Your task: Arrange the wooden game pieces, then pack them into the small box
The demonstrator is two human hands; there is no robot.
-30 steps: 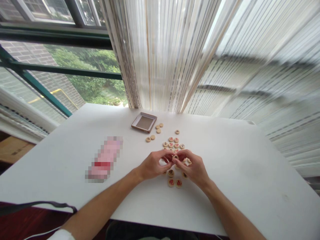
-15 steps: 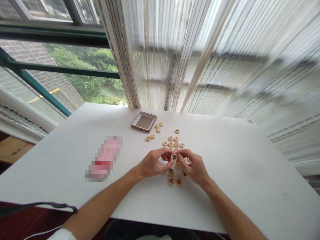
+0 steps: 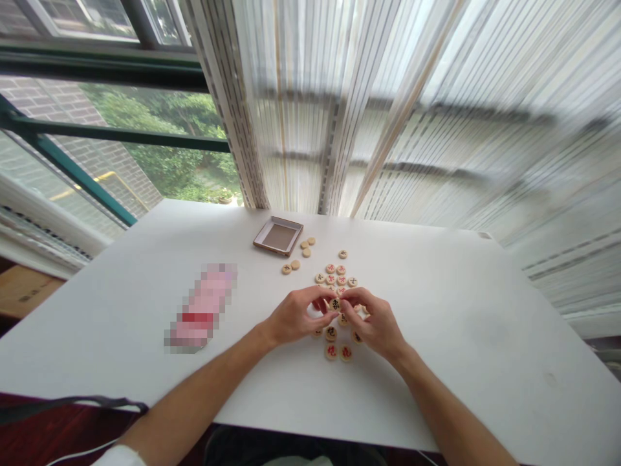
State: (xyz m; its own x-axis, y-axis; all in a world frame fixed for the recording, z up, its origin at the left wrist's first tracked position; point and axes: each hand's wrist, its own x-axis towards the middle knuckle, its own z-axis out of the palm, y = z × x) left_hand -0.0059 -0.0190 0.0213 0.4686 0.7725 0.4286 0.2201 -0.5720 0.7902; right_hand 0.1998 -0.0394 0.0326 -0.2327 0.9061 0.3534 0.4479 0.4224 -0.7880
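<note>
A round Chinese chess piece (image 3: pixel 335 304) with a black character is between the fingertips of both hands, low over the pattern of other pieces. My left hand (image 3: pixel 298 316) pinches toward it from the left, thumb below and fingers above. From the right, my right hand (image 3: pixel 376 321) touches the piece with thumb and index finger. Beneath and around the hands, wooden pieces lie in rows. Two red-marked pieces (image 3: pixel 338 352) are nearest me, and a black-marked piece (image 3: pixel 330 332) sits just beyond them. Rows of red-marked pieces (image 3: pixel 336 279) show past the fingertips. My hands hide part of the pattern.
A shallow square box lid or tray (image 3: pixel 259 244) rests on the white table (image 3: pixel 451 310) at the back. Several loose pieces (image 3: pixel 306 252) lie beside it, some blank side up. A blurred pink object (image 3: pixel 206 304) is on the left. Curtains (image 3: pixel 310 129) hang behind the table.
Both hands stay nearly in place. The held piece has shifted very slightly left, and the whole view has moved a little.
</note>
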